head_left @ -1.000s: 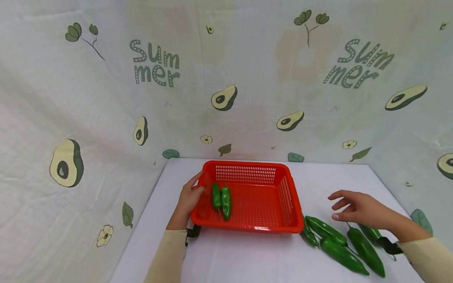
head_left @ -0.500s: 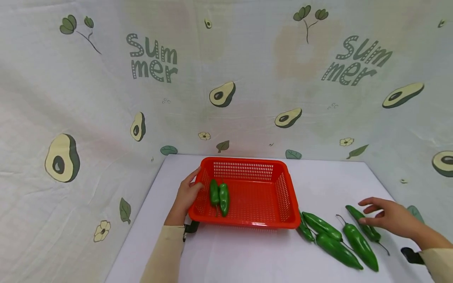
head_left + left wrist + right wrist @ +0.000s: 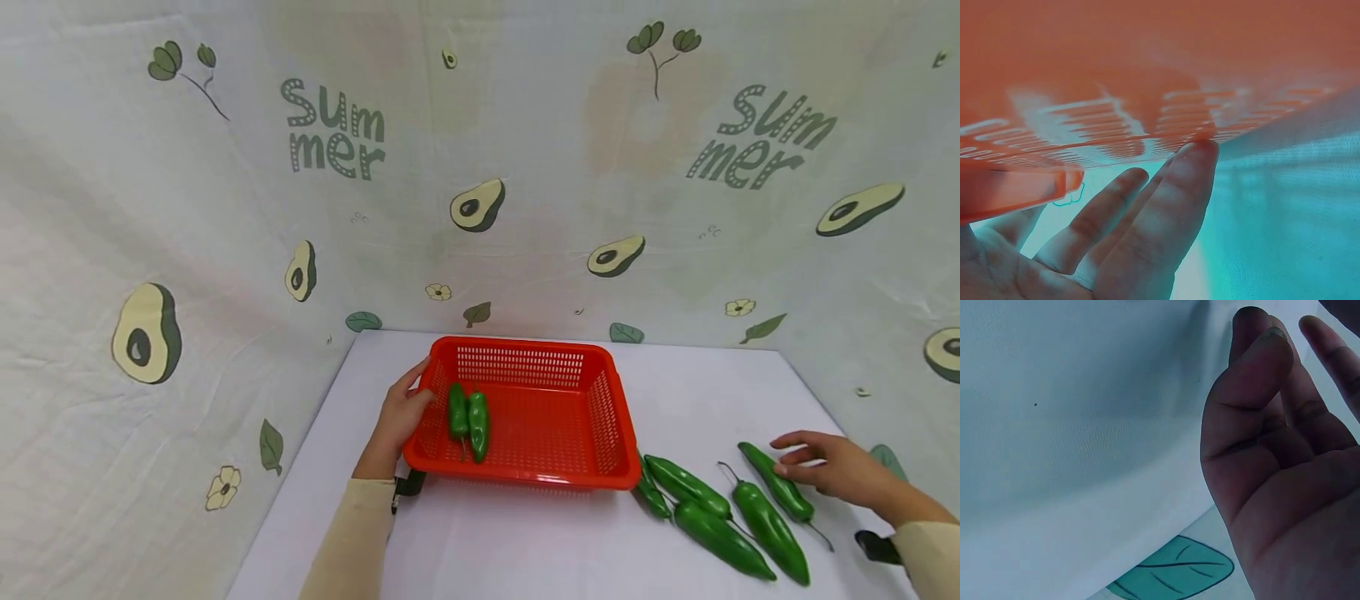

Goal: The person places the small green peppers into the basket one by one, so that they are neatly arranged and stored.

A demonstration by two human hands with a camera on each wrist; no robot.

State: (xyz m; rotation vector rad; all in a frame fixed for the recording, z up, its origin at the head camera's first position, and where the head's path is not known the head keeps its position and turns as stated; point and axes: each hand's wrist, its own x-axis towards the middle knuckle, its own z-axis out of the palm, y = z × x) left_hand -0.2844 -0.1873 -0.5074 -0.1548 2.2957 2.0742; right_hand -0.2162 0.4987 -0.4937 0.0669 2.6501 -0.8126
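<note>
My left hand grips the left rim of a red plastic basket, thumb over the edge. In the left wrist view, the fingers lie along the outside of its slotted wall. Two green chili peppers lie inside at the left. On the right, my right hand hovers with loosely bent fingers right at the outermost green chili pepper, which slants with its stem toward the front. That palm holds nothing in the right wrist view, where no pepper shows.
Several more green chili peppers lie on the white table right of the basket, among them a large one and one partly behind the basket's corner. A printed cloth hangs behind and at both sides.
My right hand has moved right, from over the peppers to beside the outermost one, uncovering it. My left hand stays on the basket's rim. The head view shifts slightly.
</note>
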